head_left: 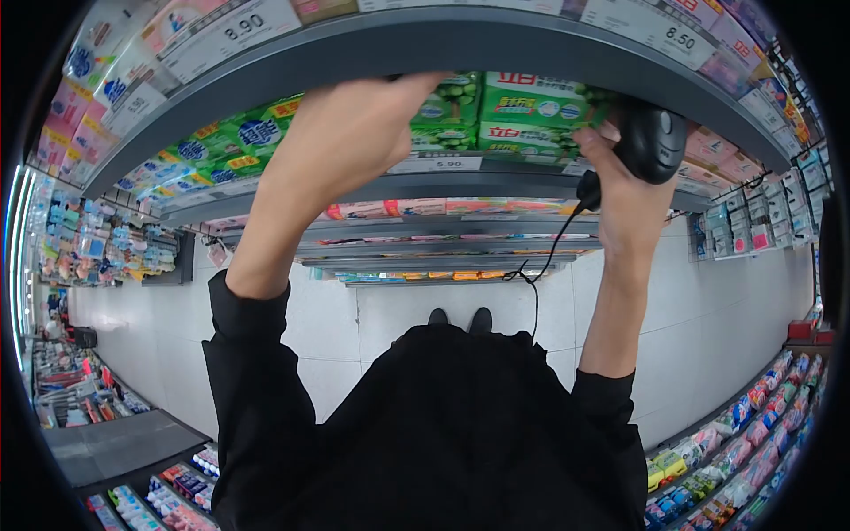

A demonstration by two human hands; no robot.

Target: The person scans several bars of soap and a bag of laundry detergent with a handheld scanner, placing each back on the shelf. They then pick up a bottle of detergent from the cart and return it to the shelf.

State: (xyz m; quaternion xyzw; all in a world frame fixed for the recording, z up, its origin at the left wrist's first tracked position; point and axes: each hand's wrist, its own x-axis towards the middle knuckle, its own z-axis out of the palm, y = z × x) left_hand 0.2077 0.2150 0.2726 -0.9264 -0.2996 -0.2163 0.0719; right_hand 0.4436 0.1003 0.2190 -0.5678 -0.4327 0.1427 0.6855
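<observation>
My left hand (359, 133) reaches in under the edge of the upper shelf, its fingers curled and partly hidden. Whatever it may hold does not show. Just beside it are green soap packs (447, 111) on the shelf. My right hand (630, 199) is wrapped round a black corded device (653, 142) that looks like a handheld barcode scanner. Its thumb lies close to the green-and-white packs with red lettering (531, 111). From the device a black cable (556, 243) hangs down towards my body.
The upper shelf edge (443, 40) runs above both hands, with price labels (237, 31) along it. Below, a lower shelf edge (425, 186) carries a 5.90 label. Hanging goods (106, 234) line the left, and a stocked rack (744, 434) stands at lower right.
</observation>
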